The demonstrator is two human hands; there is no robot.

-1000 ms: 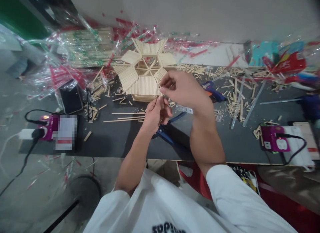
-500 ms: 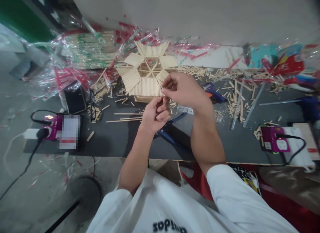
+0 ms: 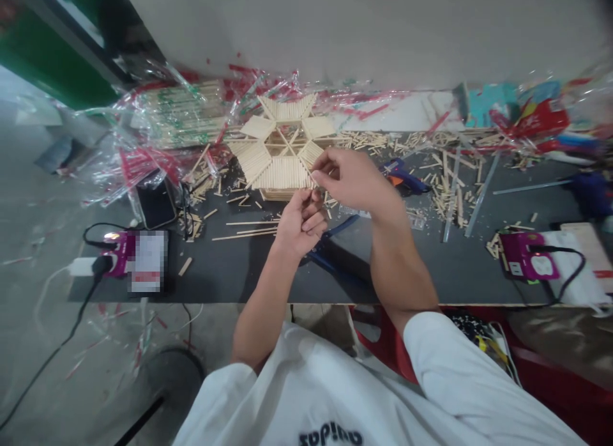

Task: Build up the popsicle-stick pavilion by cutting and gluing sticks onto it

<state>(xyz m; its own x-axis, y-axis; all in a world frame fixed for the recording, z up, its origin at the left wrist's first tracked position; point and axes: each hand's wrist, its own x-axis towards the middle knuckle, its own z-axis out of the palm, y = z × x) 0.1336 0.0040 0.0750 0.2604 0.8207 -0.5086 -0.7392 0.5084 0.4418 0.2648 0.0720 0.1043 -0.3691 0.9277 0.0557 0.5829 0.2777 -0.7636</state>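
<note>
This looks like a craft workshop: the dark counter [image 3: 215, 273] carries a wooden-stick model [image 3: 280, 172], a blue glue gun [image 3: 408, 180] and scattered stick offcuts [image 3: 439, 203], with bagged sticks [image 3: 179, 114] toward its back left corner.

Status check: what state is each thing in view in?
Star-shaped pale wooden-stick structure: upright, panels spread, centre open.
Left bare hand: fingers curled, grip unclear.
Right bare hand: fingertips bunched at the structure's edge, grip unclear.
Blue-handled pliers: lying, handles spread, partly hidden.
Blue-and-orange glue gun: lying on the table.
Purple boxy left power socket: plugged into, light glowing.
Purple boxy right power socket: plug inserted.
</note>
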